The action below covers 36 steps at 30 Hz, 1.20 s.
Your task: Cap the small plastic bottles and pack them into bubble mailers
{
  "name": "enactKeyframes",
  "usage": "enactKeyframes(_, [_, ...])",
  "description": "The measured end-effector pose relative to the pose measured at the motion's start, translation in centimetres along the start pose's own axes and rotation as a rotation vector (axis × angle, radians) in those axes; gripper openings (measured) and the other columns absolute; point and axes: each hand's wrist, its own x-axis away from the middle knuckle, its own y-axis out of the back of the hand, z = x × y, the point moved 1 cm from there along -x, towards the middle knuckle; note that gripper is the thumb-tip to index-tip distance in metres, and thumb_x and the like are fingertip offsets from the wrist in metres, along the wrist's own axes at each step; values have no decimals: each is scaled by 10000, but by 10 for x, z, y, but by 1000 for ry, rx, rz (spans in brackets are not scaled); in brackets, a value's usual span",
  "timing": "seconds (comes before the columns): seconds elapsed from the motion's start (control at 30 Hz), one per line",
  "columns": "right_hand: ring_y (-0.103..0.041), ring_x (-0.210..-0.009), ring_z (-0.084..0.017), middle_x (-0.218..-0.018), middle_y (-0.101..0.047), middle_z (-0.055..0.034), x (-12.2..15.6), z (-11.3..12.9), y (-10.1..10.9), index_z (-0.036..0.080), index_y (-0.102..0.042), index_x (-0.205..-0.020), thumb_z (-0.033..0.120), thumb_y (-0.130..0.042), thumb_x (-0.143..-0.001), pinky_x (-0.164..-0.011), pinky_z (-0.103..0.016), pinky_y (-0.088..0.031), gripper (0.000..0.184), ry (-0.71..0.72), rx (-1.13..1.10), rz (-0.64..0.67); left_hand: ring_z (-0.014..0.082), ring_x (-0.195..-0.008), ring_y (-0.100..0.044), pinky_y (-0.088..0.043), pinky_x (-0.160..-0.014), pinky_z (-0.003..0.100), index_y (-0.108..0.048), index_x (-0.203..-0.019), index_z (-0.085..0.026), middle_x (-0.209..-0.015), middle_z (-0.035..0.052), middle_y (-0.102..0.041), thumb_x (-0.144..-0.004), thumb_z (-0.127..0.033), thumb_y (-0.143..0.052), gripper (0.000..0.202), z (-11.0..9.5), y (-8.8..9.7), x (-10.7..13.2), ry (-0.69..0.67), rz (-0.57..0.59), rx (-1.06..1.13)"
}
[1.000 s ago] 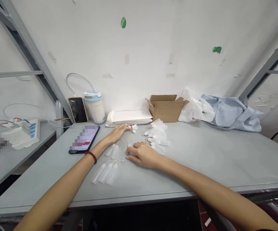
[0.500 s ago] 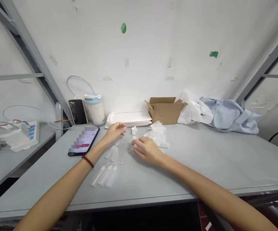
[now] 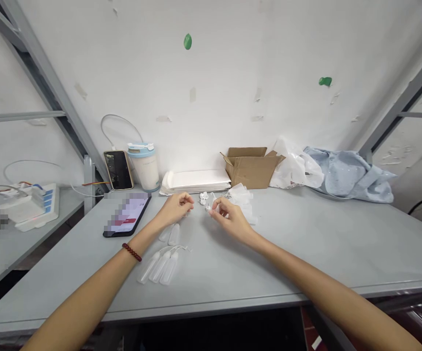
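Hands hover over the middle of the grey table (image 3: 306,243), fingertips facing each other across a small gap. Your left hand (image 3: 176,208) is curled, thumb and forefinger pressed together at the tip; whatever sits in that pinch is too small to make out. Your right hand (image 3: 229,215) pinches a small white part (image 3: 208,208) between thumb and forefinger, other fingers folded in; the part is off the table, on the side facing the left hand. Loose white caps (image 3: 203,197) lie on the table just behind the gap between your hands. Pile of clear bottles (image 3: 243,196) sits right behind the right hand, partly hidden by it. Two clear bottles (image 3: 171,235) lie side by side under your left wrist; row of three bottles (image 3: 160,265) lies nearer you, slanted, touching one another. Beaded bracelet (image 3: 131,252) is on your left wrist. Left of the left hand, flat phone (image 3: 126,219) lies on the table, screen lit and blurred. Along the wall, left to right: propped phone (image 3: 118,169) with a cable running up from it; tumbler (image 3: 144,165) with a blue lid just beside it; stack of white sheets (image 3: 196,179); open cardboard box (image 3: 251,168); plastic bag (image 3: 295,168); crumpled blue cloth (image 3: 350,178). Power strip (image 3: 31,204) sits on the lower bench at far left, well apart from your hands.
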Motion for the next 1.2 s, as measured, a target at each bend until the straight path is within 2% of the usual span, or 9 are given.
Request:
enactKeyframes(0.13, [-437, -571, -110, -592, -468, 54, -5, 5, 19, 207, -471, -808, 298, -493, -813, -584, -238, -346, 94, 15, -15, -105, 192, -834, -593, -475, -685, 289, -622, -822, -168, -901, 55, -651, -715, -212, -499, 168, -4, -9, 5, -232, 31, -279])
enactKeyframes(0.27, [-496, -619, -117, -673, -535, 34, -8, 2, 33, 215, -425, -797, 305, -494, -810, -602, -249, -373, 114, -3, -76, -151, 194, -869, -589, -481, -715, 302, -593, -1030, -161, -1074, 91, -610, -795, -230, -454, 282, -5, -22, 2, -394, 127, -455])
enactKeyframes(0.37, [-558, -698, -144, -690, -552, 22, -10, -6, 31, 219, -391, -770, 305, -497, -801, -615, -265, -397, 140, -37, -159, -90, 196, -820, -593, -474, -739, 324, -580, -1065, -142, -1034, 104, -616, -803, -223, -472, 295, 0, -31, -9, -429, 166, -538])
enactKeyframes(0.53, [-596, -789, -156, -779, -595, -9, -11, -12, 23, 218, -372, -755, 243, -496, -788, -640, -277, -414, 131, -87, -278, 23, 220, -803, -597, -451, -759, 350, -651, -877, -138, -850, 93, -651, -789, -158, -469, 203, 1, -36, -20, -441, 199, -601])
enactKeyframes(0.6, [-597, -753, -139, -857, -614, -27, -10, -10, 22, 216, -358, -751, 237, -502, -789, -647, -280, -417, 151, -92, -336, 66, 209, -776, -604, -459, -735, 337, -657, -858, -139, -831, 82, -664, -785, -193, -493, 187, -5, -32, -19, -383, 166, -500])
enactKeyframes(0.73, [-592, -739, -124, -942, -621, -60, -7, -3, 22, 207, -352, -755, 252, -506, -810, -670, -287, -416, 169, -74, -437, 225, 187, -781, -610, -472, -740, 321, -645, -921, -125, -880, 79, -674, -750, -332, -587, 274, -19, -20, -7, -146, 12, 12])
enactKeyframes(0.8, [-584, -727, -121, -941, -622, -68, -5, -1, 19, 201, -363, -760, 257, -509, -816, -666, -284, -410, 166, -72, -456, 301, 177, -781, -606, -472, -744, 316, -647, -942, -127, -891, 76, -672, -738, -375, -614, 323, -25, -17, 1, -82, -2, 181])
enactKeyframes(0.93, [-547, -700, -114, -898, -617, -58, -1, 0, 15, 196, -377, -773, 265, -490, -830, -601, -255, -373, 144, -74, -436, 360, 148, -727, -582, -461, -722, 294, -665, -919, -143, -826, 45, -661, -722, -368, -647, 299, -30, -17, 12, -59, 64, 225])
enactKeyframes(1.2, [-352, -548, -82, -740, -566, 11, 1, 3, 17, 216, -346, -792, 299, -459, -843, -499, -217, -271, 149, -130, -413, 308, 132, -675, -560, -459, -730, 315, -639, -866, -136, -767, 28, -632, -687, -338, -678, 273, -29, -14, 16, -58, 150, 246])
